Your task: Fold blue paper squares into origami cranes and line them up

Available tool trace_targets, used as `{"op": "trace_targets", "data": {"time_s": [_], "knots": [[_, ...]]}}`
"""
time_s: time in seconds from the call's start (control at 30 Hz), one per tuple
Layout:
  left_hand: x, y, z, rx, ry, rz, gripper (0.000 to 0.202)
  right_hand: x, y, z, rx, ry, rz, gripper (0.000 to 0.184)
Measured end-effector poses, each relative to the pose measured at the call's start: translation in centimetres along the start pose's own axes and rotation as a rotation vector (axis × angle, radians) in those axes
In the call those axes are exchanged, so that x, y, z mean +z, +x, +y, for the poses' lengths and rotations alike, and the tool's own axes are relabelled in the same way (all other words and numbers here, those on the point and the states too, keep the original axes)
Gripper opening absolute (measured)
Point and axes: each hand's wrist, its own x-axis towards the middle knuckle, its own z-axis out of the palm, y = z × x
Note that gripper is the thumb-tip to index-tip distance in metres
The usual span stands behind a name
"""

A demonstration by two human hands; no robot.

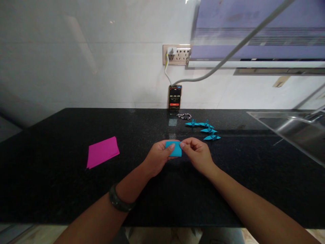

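A small square of folded blue paper [175, 151] is held up in front of me, over the black counter. My left hand [160, 153] supports it from behind, with the thumb pressed flat on its front. At its upper right corner, my right hand [197, 151] pinches the edge between thumb and forefinger. Past my right hand stand several blue folded paper cranes [212, 137], grouped close together. On the left lies a stack of pink paper sheets [103, 152], apart from both hands.
A phone [174, 97] showing a timer leans against the wall, its white cable running up to a socket [179, 55]. In front of it lies a beaded bracelet [185, 116]. A metal sink [302, 130] is set into the black counter [63, 196] at right.
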Motion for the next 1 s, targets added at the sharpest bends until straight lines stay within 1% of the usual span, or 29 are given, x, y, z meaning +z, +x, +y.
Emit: {"op": "trace_targets", "data": {"time_s": [0.33,0.6,0.7,0.83,0.9,0.93,1.0], "knots": [[0.1,-0.1,0.1,0.031,-0.001,-0.035,0.032,-0.1,0.1,0.1,-0.007,-0.021,-0.007,0.021],[0.1,-0.1,0.1,0.014,0.040,-0.014,0.036,-0.2,0.0,-0.2,-0.013,-0.080,-0.004,0.021],[-0.1,0.0,0.3,0.040,0.136,0.028,0.033,-0.3,0.0,-0.3,-0.013,-0.084,-0.002,0.019],[-0.4,0.1,0.7,0.131,0.352,0.171,0.026,-0.4,0.0,-0.3,-0.016,-0.088,-0.008,0.017],[-0.5,0.1,0.9,0.171,0.472,0.219,0.023,-0.4,0.0,-0.3,-0.020,-0.114,-0.021,0.017],[-0.6,0.1,1.0,0.188,0.532,0.223,0.023,-0.4,0.1,-0.4,-0.024,-0.131,-0.029,0.017],[-0.7,0.0,1.3,0.209,0.643,0.190,0.022,-0.5,0.1,-0.4,-0.032,-0.165,-0.048,0.017]]}}
